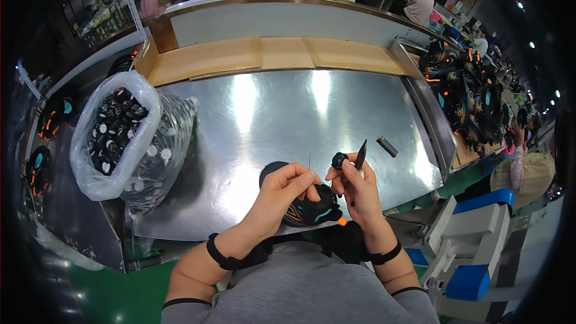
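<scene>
My left hand (277, 197) is closed in a pinch, fingertips together, in front of my body. A thin line stands up near its fingertips; what the fingers hold, if anything, is too small to make out. Close beside it, my right hand (361, 195) grips a small black round knob (339, 160) between thumb and finger. The same hand also holds a black pointed tool (361, 155), tip upward. Below both hands lies a black shoe upper (312, 211) with teal and gold lines and an orange tab, partly covered by my left hand.
A clear plastic bag (157, 111) of small black knobs stands at the left of the metal table (270, 108). A dark, narrow block (387, 146) lies at right. Similar shoe uppers (465, 90) are piled beyond the right edge. Cardboard (288, 54) lines the back; other people are beyond.
</scene>
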Motion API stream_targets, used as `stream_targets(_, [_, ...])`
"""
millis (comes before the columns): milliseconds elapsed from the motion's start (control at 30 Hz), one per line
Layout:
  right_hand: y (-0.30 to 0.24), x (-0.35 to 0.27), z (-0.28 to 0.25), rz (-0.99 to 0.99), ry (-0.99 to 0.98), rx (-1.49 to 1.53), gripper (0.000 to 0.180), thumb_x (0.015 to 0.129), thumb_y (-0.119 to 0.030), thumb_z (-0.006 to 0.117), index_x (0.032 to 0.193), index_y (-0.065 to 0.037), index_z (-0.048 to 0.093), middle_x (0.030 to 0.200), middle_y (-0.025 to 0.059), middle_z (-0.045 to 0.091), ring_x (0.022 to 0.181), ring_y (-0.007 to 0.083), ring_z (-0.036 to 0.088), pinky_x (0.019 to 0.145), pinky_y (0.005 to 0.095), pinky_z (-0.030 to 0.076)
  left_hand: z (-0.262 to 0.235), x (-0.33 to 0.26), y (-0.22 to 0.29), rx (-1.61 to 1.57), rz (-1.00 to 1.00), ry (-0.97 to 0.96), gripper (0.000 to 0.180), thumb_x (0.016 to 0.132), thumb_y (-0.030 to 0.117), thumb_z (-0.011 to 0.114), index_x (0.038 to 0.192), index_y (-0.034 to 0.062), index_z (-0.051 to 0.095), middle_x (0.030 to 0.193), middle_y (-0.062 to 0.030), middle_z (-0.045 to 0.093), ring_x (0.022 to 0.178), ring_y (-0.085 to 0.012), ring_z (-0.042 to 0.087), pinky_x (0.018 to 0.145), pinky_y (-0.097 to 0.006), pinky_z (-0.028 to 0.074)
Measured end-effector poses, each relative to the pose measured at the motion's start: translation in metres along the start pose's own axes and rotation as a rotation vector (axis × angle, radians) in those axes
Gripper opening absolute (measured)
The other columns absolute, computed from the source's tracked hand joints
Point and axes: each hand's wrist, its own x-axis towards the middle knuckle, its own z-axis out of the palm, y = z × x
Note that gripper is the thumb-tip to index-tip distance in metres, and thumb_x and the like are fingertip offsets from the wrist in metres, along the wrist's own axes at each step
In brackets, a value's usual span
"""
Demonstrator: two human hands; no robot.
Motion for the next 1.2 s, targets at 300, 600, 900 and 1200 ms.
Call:
stream_targets(300, [-0.008, -0.010, -0.010, 0.030, -0.005, 0.067, 0.014, 0.092, -0.015, 0.058, 0.097, -0.002, 0.057, 0.075, 0.0056, 0.059, 0.057, 0.0088, 0.047, 0.055, 0.0246, 0.038, 0.013, 0.008, -0.001, 0.781, 0.418, 0.060, 0.015, 0.081, 0.012, 0.062, 0.069, 0.0045, 0.058, 0.059, -0.0011, 0.051, 0.057, -0.0127, 0.047, 0.066, -0.029, 0.037])
stream_targets(600, [-0.005, -0.008, -0.014, 0.083, -0.064, 0.043, 0.015, 0.091, -0.013, 0.056, 0.100, -0.001, 0.057, 0.078, 0.0097, 0.062, 0.057, 0.0082, 0.047, 0.055, 0.0235, 0.039, 0.009, 0.016, -0.012, 0.861, 0.523, 0.066, 0.021, 0.075, 0.013, 0.060, 0.059, 0.0059, 0.049, 0.052, -0.0015, 0.045, 0.055, -0.0186, 0.049, 0.071, -0.033, 0.037])
stream_targets(900, [0.000, -0.005, -0.015, 0.072, -0.017, 0.044, 0.014, 0.091, -0.012, 0.057, 0.099, 0.000, 0.056, 0.076, 0.0094, 0.063, 0.057, 0.0080, 0.049, 0.055, 0.0232, 0.040, 0.006, 0.019, -0.012, 0.887, 0.548, 0.044, 0.019, 0.074, 0.014, 0.060, 0.060, 0.0069, 0.051, 0.054, -0.0010, 0.047, 0.058, -0.0192, 0.050, 0.072, -0.033, 0.036])
stream_targets(1200, [0.001, -0.007, -0.014, 0.101, -0.028, -0.041, 0.016, 0.089, -0.010, 0.060, 0.100, 0.001, 0.058, 0.076, 0.0096, 0.064, 0.058, 0.0071, 0.049, 0.055, 0.0211, 0.040, -0.002, 0.022, -0.014, 0.947, 0.493, 0.006, 0.014, 0.077, 0.014, 0.064, 0.066, 0.0065, 0.059, 0.059, -0.0021, 0.053, 0.061, -0.0186, 0.051, 0.069, -0.032, 0.036])
